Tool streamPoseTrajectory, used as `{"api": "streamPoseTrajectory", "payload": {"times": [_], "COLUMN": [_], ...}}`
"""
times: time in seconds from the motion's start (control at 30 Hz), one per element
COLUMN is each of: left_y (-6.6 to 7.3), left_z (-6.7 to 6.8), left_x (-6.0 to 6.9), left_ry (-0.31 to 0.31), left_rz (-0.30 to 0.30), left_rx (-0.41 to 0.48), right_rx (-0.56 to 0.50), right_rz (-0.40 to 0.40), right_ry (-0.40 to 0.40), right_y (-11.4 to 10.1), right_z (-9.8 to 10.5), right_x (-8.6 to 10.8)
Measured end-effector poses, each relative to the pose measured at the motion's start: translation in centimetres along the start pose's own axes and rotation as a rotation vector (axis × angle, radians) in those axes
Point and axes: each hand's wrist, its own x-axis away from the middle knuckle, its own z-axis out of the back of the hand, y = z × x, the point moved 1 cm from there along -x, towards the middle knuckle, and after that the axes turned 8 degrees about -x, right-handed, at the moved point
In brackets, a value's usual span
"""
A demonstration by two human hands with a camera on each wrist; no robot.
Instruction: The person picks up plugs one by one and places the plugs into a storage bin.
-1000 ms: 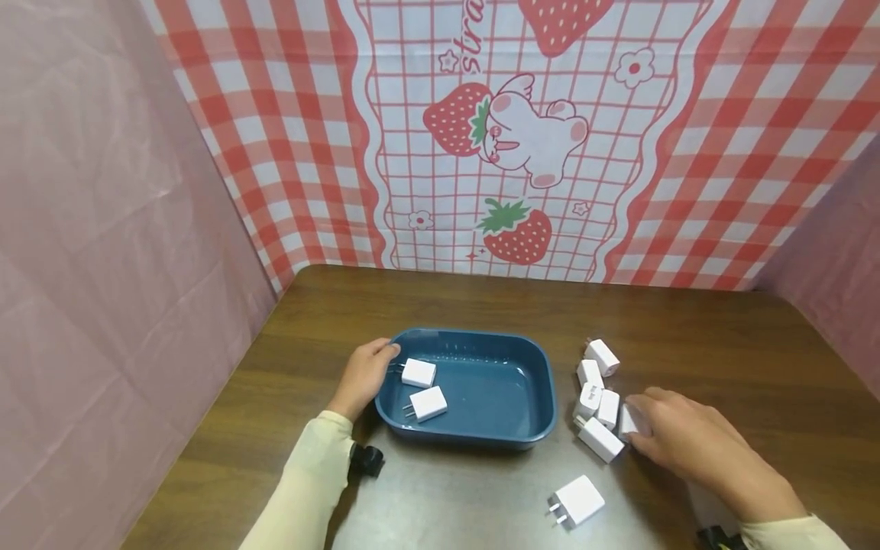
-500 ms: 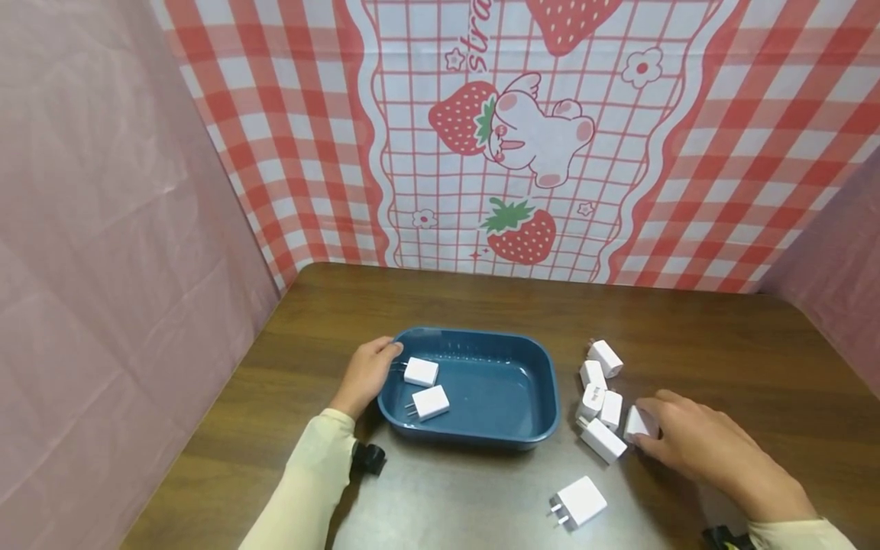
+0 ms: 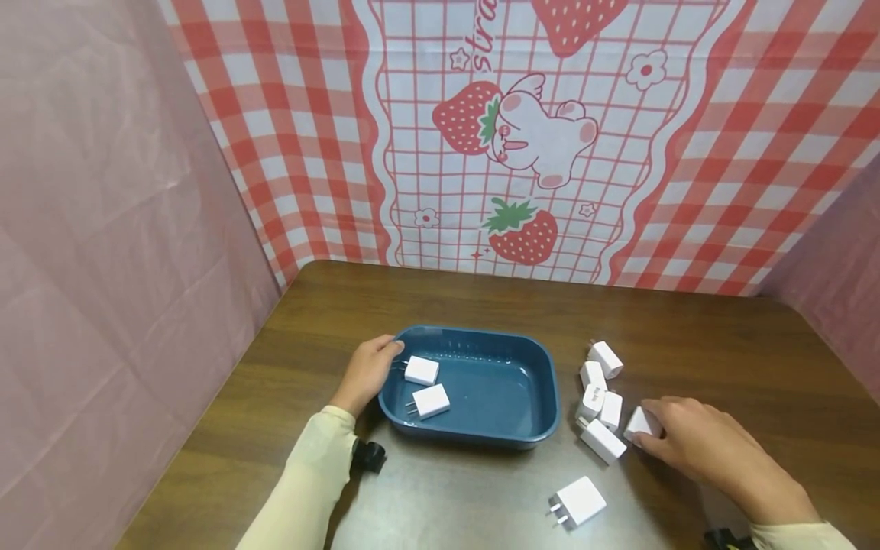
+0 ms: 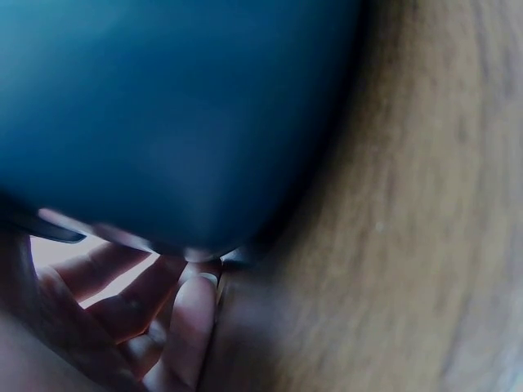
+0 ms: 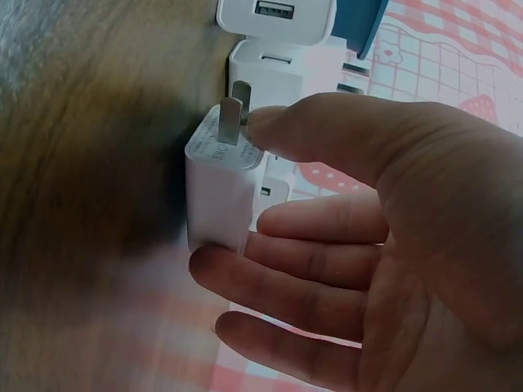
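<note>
Inside one tray (image 3: 491,399), two chargers (image 3: 431,402).

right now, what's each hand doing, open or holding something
Left hand: closed, gripping the left rim of the blue tray.
Right hand: closed, pinching a white charger between thumb and fingers.

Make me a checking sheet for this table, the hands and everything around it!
Surface: brown wooden-looking table, glare toward the front.
Job's things: blue rectangular plastic tray holding two white boxy plastic plug adapters; five more adapters clustered to its right, a lone adapter nearer the front.
Clutter: nothing seen.
Hands: left hand grips the tray's left end; right hand pinches another adapter.
Cables: nothing seen.
Surroundings: red-and-white strawberry-print cloth behind; plain pink cloth at the sides.
</note>
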Motion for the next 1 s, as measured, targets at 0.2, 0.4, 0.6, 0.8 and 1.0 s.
{"api": "streamPoseTrajectory", "payload": {"times": [0.2,0.4,0.6,0.8,1.0], "left_y": [-0.1,-0.1,0.0,0.1,0.1], "left_z": [0.0,0.0,0.2,0.1,0.0], "left_x": [0.0,0.1,-0.1,0.0,0.2], "left_ry": [0.001,0.021,0.030,0.018,0.019], "left_rz": [0.001,-0.039,-0.056,-0.042,-0.035], "left_rx": [0.003,0.004,0.004,0.004,0.003], "right_rx": [-0.010,-0.003,0.007,-0.004,-0.029], "right_rz": [0.006,0.000,0.005,0.038,0.131], "right_ry": [0.036,0.077,0.129,0.184,0.326], "right_y": [0.1,0.0,0.0,-0.4,-0.9], "right_z": [0.4,1.4,2.2,2.3,1.9], "right_x": [-0.1,0.0,0.2,0.1,0.0]}}
